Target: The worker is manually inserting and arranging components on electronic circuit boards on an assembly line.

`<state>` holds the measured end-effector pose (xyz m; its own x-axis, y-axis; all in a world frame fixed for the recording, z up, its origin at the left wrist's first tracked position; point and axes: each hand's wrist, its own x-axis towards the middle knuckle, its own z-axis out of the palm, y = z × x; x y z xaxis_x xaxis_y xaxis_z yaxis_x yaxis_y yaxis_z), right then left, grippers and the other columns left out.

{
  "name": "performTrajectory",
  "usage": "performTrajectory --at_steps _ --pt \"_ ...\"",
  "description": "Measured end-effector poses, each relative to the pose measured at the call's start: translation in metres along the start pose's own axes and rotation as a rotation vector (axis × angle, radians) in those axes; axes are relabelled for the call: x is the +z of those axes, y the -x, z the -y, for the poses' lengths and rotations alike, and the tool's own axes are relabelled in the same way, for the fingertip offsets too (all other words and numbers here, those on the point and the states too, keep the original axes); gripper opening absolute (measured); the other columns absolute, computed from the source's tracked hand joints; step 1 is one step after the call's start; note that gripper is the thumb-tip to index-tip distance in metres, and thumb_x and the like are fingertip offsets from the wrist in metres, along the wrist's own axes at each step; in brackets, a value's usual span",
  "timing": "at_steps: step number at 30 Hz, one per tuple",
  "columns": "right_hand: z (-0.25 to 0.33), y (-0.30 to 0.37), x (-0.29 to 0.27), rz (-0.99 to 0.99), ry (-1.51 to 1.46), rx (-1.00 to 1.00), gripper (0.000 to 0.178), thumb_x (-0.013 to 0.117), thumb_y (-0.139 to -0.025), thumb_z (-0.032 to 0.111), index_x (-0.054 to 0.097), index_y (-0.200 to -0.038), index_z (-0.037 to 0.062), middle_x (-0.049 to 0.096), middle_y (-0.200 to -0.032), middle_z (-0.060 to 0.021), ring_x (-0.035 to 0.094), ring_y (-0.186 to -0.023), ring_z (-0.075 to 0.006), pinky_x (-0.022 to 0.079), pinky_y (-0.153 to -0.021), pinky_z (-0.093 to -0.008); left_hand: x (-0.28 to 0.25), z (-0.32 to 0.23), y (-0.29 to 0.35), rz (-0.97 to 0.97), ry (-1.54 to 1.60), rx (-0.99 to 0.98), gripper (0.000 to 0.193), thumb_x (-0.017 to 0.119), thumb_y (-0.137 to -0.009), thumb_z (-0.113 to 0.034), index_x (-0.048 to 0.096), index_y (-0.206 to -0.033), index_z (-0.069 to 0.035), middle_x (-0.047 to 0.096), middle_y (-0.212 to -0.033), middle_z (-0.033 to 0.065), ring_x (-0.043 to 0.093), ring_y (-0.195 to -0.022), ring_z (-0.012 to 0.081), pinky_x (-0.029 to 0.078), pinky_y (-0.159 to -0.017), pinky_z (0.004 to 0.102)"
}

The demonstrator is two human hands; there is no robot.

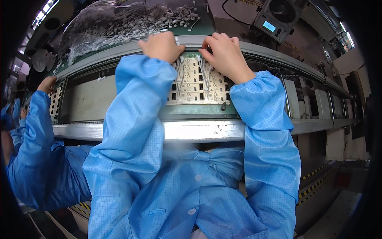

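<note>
A pale circuit-board panel point(193, 85) with dark components lies on a green carrier in the conveyor track before me. Several thin wire leads point(206, 79) with white connectors lie lengthwise across it. My left hand point(162, 46) is closed over the panel's far left corner, with white connectors of wire leads showing at its fingers. At the far right corner, my right hand point(225, 53) has thumb and fingers curled together close to the top of a wire lead; anything between the fingertips is hidden. Both forearms, in blue sleeves, reach over the near rail.
Beyond the far rail, a heap of wire leads point(135, 26) lies on clear plastic. A grey device with a fan and lit screen point(269, 26) stands far right. The metal near rail point(203, 130) runs across. At left, a co-worker's hand point(47, 85) rests by another board.
</note>
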<state>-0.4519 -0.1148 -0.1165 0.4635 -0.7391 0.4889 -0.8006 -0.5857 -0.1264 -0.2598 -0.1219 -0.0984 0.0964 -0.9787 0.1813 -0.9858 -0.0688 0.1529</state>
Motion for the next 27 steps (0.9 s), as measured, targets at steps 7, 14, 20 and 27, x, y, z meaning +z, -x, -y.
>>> performTrajectory --at_steps 7,14,20,27 --pt "-0.003 -0.001 0.001 0.035 -0.057 0.089 0.018 0.066 -0.089 0.027 0.069 -0.095 0.0095 0.063 -0.093 -0.0044 0.057 -0.099 -0.024 0.036 -0.089 -0.0407 0.015 0.002 -0.005 -0.032 0.188 0.058 0.027 0.072 -0.077 -0.031 0.075 -0.098 -0.015 0.074 -0.092 0.003 0.068 -0.093 0.0245 0.036 -0.088 0.0463" --pt "-0.006 -0.001 0.007 -0.031 -0.088 0.039 0.018 0.067 -0.089 0.026 0.069 -0.094 0.0082 0.062 -0.088 -0.0041 0.058 -0.093 -0.0227 0.039 -0.084 -0.0383 0.013 -0.007 -0.002 0.032 0.163 0.012 0.03 0.073 -0.076 -0.03 0.075 -0.101 -0.014 0.074 -0.091 0.0022 0.069 -0.094 0.0242 0.039 -0.09 0.0462" --pt "-0.011 -0.004 0.006 -0.047 -0.417 0.08 0.015 0.068 -0.087 0.015 0.067 -0.096 0.0035 0.065 -0.089 -0.0076 0.062 -0.085 -0.0242 0.05 -0.074 -0.0354 0.02 -0.004 0.001 -0.051 0.277 0.428 0.024 0.071 -0.077 -0.02 0.073 -0.096 -0.006 0.07 -0.09 0.0086 0.067 -0.09 0.0281 0.05 -0.081 0.0413" --pt "-0.013 -0.004 0.007 -0.027 -0.355 0.031 0.011 0.066 -0.088 0.012 0.069 -0.097 0.0052 0.065 -0.091 -0.0072 0.061 -0.091 -0.025 0.048 -0.08 -0.0364 0.025 0.008 0.0 0.059 0.323 0.595 0.018 0.061 -0.085 -0.014 0.072 -0.099 -0.012 0.067 -0.1 0.0061 0.064 -0.103 0.0267 0.041 -0.092 0.047"
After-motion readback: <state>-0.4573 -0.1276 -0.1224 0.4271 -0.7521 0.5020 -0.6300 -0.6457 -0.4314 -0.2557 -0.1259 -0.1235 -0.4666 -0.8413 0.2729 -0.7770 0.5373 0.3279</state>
